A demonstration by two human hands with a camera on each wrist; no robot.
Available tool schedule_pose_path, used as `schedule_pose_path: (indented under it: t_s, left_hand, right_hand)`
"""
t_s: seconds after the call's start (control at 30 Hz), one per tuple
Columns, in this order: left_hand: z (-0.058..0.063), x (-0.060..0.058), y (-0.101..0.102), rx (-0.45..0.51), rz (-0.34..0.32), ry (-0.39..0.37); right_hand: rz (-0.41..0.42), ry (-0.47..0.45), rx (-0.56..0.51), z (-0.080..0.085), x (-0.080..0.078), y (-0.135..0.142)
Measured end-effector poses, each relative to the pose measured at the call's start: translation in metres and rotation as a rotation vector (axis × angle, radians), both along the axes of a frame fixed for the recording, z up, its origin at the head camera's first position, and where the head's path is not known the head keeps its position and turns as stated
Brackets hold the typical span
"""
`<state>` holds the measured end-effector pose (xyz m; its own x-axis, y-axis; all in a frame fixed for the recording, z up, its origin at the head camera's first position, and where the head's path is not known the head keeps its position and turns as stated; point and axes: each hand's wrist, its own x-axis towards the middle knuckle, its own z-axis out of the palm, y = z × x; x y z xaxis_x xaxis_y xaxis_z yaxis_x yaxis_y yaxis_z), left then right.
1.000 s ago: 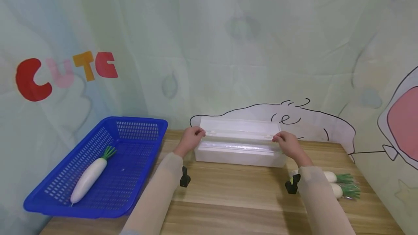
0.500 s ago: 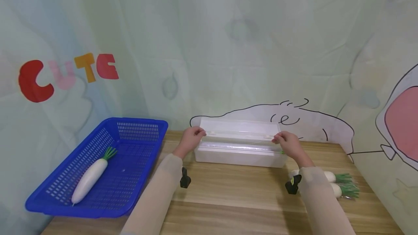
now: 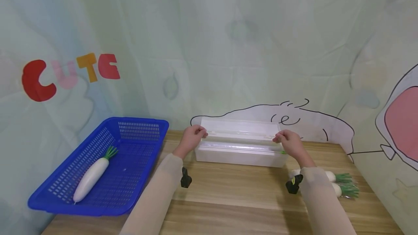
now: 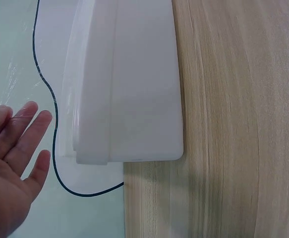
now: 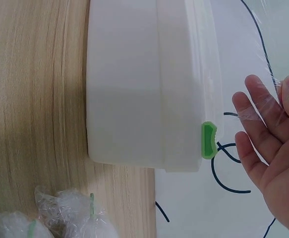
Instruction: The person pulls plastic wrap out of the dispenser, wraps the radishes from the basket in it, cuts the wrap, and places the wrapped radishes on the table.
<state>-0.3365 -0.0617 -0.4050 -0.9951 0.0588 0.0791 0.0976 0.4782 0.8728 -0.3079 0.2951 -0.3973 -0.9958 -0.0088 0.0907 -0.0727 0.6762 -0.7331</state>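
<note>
A white cling film dispenser (image 3: 240, 157) stands lengthwise at the back of the table with its lid (image 3: 240, 124) raised. Clear cling film (image 5: 251, 113) stretches between my two hands, just above the dispenser's front. At its left corner my left hand (image 3: 190, 140) pinches the film between thumb and forefinger, the other fingers loosely spread. My right hand (image 3: 291, 144) pinches the opposite corner the same way. In the right wrist view a green slide cutter (image 5: 209, 140) sits at the dispenser's right end. The film's middle is hard to make out.
A blue basket (image 3: 132, 166) with one white radish (image 3: 91, 180) stands at the left. Film-wrapped radishes (image 3: 337, 190) lie at the right, partly behind my right sleeve. A printed curtain (image 3: 228, 64) hangs behind the wooden table (image 3: 238, 195).
The green slide cutter shows at the dispenser's right end, where a second ago it could not be seen. Both hands stay almost in place, holding the film.
</note>
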Motion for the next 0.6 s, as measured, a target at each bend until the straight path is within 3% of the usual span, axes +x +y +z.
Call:
schedule_pose_path:
  t_s: [0.6]
  left_hand:
    - [0.013,0.006,0.001,0.036,0.002,0.022]
  right_hand:
    - [0.002,-0.004,0.001,0.014,0.004,0.001]
